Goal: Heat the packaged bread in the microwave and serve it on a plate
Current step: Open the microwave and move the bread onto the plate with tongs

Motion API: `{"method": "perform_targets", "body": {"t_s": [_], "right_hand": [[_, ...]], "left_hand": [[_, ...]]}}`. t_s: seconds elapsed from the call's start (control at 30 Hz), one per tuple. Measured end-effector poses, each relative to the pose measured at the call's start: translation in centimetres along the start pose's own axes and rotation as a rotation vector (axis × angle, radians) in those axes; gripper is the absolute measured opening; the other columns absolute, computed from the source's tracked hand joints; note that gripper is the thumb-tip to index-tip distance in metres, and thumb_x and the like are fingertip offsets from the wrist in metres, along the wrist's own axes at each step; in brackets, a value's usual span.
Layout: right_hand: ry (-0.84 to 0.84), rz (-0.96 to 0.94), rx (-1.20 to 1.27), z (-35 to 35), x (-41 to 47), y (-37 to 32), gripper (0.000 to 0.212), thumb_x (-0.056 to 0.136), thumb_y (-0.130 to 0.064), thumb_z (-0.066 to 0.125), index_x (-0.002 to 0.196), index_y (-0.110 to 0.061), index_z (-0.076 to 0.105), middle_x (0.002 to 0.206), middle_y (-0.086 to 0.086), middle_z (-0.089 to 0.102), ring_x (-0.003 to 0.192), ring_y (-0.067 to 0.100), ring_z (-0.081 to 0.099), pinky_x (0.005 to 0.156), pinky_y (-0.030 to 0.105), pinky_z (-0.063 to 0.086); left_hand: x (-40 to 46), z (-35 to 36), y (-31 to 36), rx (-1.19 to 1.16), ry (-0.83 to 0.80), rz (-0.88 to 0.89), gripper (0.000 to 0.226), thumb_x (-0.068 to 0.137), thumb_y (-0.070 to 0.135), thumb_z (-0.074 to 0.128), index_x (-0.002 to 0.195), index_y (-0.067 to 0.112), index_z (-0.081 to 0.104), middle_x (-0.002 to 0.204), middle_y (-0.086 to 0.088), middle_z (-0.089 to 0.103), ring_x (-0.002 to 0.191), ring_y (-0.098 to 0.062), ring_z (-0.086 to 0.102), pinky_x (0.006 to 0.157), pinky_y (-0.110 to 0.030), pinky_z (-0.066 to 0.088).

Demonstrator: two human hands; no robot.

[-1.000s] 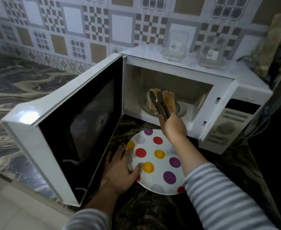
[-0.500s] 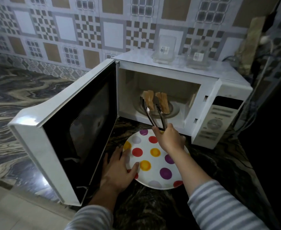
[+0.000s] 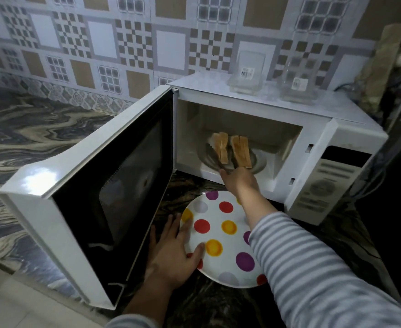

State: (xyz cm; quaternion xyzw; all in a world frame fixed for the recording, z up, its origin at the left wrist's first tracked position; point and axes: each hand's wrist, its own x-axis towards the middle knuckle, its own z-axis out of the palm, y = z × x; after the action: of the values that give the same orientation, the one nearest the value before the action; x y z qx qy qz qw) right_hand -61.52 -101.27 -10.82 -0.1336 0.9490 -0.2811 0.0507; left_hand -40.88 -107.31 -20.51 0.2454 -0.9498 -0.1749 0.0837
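Marbled grey-and-cream stone table (image 3: pixel 41 138) at far left, bare of task items in view. Then white microwave door with dark glass window (image 3: pixel 105 209), swung fully open toward the viewer. Just right of the door's lower edge, left hand (image 3: pixel 171 252), fingers straight and flat, thumb laid on the rim of the round white plate with red, yellow and purple dots (image 3: pixel 220 235), steadying it on the table below the oven mouth; nothing on the plate yet. Above it, right hand (image 3: pixel 239 181) at the sill of the white microwave oven (image 3: pixel 242 102), curled round the handles of dark metal tongs (image 3: pixel 216 155). Half a second ago drawn back over the plate with the tongs spread; now pushed forward again, tips in among the upright browned bread slices (image 3: pixel 232 147) on the glass turntable. Whether the tongs have closed on a slice: cannot tell, too blurred. Bread still inside the cavity, so heating apparently done and serving only begun; likely next, pinching one slice and carrying it down to the plate. Further right, grey control panel (image 3: pixel 322 185); on the oven's top, two clear glass containers with labels (image 3: pixel 272 74).
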Motion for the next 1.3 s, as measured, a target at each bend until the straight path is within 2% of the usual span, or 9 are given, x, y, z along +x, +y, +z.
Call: {"method": "perform_targets", "body": {"t_s": [0.1, 0.3, 0.43, 0.63, 0.73, 0.83, 1.0, 1.17, 1.3], "right_hand": [[-0.035, -0.005, -0.050, 0.5, 1.5, -1.0, 0.049, 0.098, -0.043, 0.042, 0.120, -0.004, 0.060, 0.124, 0.015, 0.061, 0.113, 0.032, 0.057, 0.079, 0.029, 0.039], [0.047, -0.006, -0.012, 0.9, 2.1, -1.3, 0.043, 0.096, -0.034, 0.045, 0.125, -0.003, 0.052, 0.127, 0.016, 0.056, 0.117, 0.035, 0.053, 0.093, 0.040, 0.043], [0.088, -0.008, -0.016, 1.1, 1.2, -0.6, 0.049, 0.098, -0.044, 0.043, 0.118, -0.003, 0.059, 0.119, 0.015, 0.063, 0.109, 0.033, 0.059, 0.082, 0.034, 0.044], [0.177, -0.110, -0.075, -0.5, -5.0, 2.3, 0.044, 0.096, -0.049, 0.044, 0.105, -0.008, 0.059, 0.098, 0.011, 0.065, 0.080, 0.028, 0.059, 0.059, 0.026, 0.038], [0.162, -0.151, -0.074, -1.2, -8.7, 4.8, 0.045, 0.094, -0.051, 0.044, 0.111, -0.011, 0.058, 0.102, 0.012, 0.067, 0.092, 0.033, 0.062, 0.065, 0.030, 0.038], [0.111, -0.179, -0.044, -1.6, -12.9, 7.2, 0.044, 0.093, -0.052, 0.046, 0.115, -0.016, 0.058, 0.103, 0.011, 0.068, 0.095, 0.032, 0.063, 0.068, 0.031, 0.043], [-0.018, -0.184, -0.091, -1.3, -17.8, 9.8, 0.041, 0.094, -0.051, 0.046, 0.113, -0.017, 0.056, 0.101, 0.009, 0.069, 0.094, 0.030, 0.065, 0.061, 0.027, 0.037], [-0.008, -0.243, -0.141, -0.5, -19.3, 10.5, 0.046, 0.094, -0.054, 0.043, 0.123, -0.019, 0.052, 0.106, 0.005, 0.068, 0.098, 0.026, 0.065, 0.064, 0.028, 0.041], [-0.003, -0.292, -0.191, 0.0, -19.5, 10.6, 0.044, 0.094, -0.056, 0.041, 0.117, -0.020, 0.052, 0.104, 0.002, 0.067, 0.094, 0.023, 0.065, 0.061, 0.026, 0.036]], "left_hand": [[0.0, 0.0, 0.0, 0.000, 0.004, -0.007, 0.078, 0.085, 0.074, 0.022, 0.150, 0.040, -0.007, 0.162, 0.008, 0.004, 0.148, -0.015, -0.004, 0.117, -0.045, -0.011], [-0.1, -0.3, 0.2, 0.020, 0.013, -0.004, 0.075, 0.088, 0.069, 0.024, 0.151, 0.040, -0.004, 0.161, 0.010, 0.004, 0.148, -0.014, -0.004, 0.119, -0.045, -0.008], [-0.1, -0.6, 0.7, -0.005, 0.023, -0.024, 0.073, 0.088, 0.070, 0.023, 0.151, 0.041, 0.000, 0.161, 0.012, 0.008, 0.148, -0.016, -0.001, 0.117, -0.044, -0.009], [-0.1, -0.2, 0.5, -0.007, 0.048, -0.085, 0.075, 0.087, 0.069, 0.027, 0.151, 0.038, 0.003, 0.161, 0.009, 0.010, 0.148, -0.020, 0.004, 0.118, -0.045, -0.001], [-0.1, -0.3, 0.5, 0.010, 0.068, -0.123, 0.073, 0.088, 0.063, 0.027, 0.152, 0.035, 0.006, 0.161, 0.007, 0.010, 0.148, -0.018, 0.003, 0.119, -0.043, 0.005], [-0.1, -0.2, 0.5, -0.009, 0.064, -0.156, 0.071, 0.092, 0.058, 0.030, 0.153, 0.031, 0.006, 0.161, 0.005, 0.009, 0.148, -0.016, 0.001, 0.119, -0.043, 0.006], [-0.2, -0.3, 0.1, 0.000, 0.037, -0.141, 0.073, 0.092, 0.059, 0.031, 0.153, 0.029, 0.005, 0.161, 0.003, 0.010, 0.148, -0.017, 0.004, 0.118, -0.041, 0.004], [-0.1, -0.7, -0.2, 0.013, -0.015, -0.117, 0.077, 0.091, 0.064, 0.031, 0.153, 0.030, 0.003, 0.162, 0.003, 0.006, 0.148, -0.017, 0.003, 0.118, -0.037, 0.001], [-0.4, -1.1, -1.1, -0.006, -0.053, -0.053, 0.076, 0.091, 0.065, 0.035, 0.153, 0.031, 0.006, 0.162, 0.003, 0.006, 0.148, -0.016, 0.002, 0.119, -0.032, 0.001]]}}
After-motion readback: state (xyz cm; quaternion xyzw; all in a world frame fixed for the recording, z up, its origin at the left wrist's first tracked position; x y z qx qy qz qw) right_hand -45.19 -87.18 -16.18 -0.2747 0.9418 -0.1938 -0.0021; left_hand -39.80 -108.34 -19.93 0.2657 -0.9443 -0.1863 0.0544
